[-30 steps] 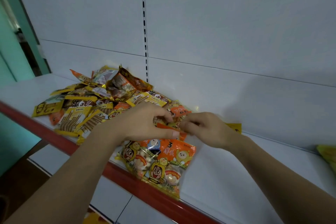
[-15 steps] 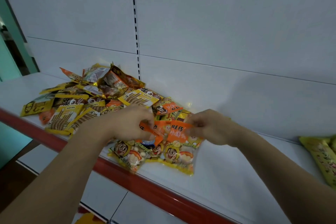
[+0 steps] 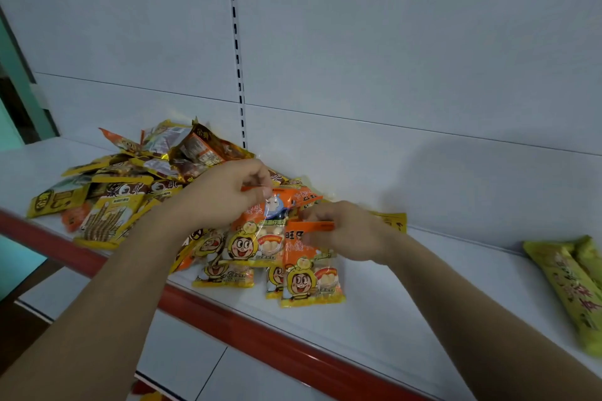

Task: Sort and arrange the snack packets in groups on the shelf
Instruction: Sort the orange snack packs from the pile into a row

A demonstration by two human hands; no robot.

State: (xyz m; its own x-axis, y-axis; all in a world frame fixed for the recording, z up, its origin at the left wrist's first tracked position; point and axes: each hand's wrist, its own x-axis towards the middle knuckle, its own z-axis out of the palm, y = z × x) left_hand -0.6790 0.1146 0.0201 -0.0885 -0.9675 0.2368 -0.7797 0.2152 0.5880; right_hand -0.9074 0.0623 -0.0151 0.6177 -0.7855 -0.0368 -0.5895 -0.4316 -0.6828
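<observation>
A: White shelf (image 3: 391,312) filling the view, red lip along the front. Big mixed pile of snack packets (image 3: 130,185) heaped at the left against the back panel, unsorted, probably the stock to pick from.

B: Green-yellow packets (image 3: 573,286) well apart at the far right, cut off by the edge. Likely one group already set aside.

A: In the middle, near the lip, an orange cluster (image 3: 228,270) of cartoon-face packets, overlapping, hard to count. Looks like a group being built.

B: Left hand (image 3: 221,195) pinching the top seal of one orange packet (image 3: 260,238), fingers curled, packet hanging upright over the cluster.

A: Right hand (image 3: 345,231) gripping the top strip of a second orange packet (image 3: 309,270), fingertips blurred. Held by the seals for squaring up, probably.

B: Print too blurred to read.
</observation>
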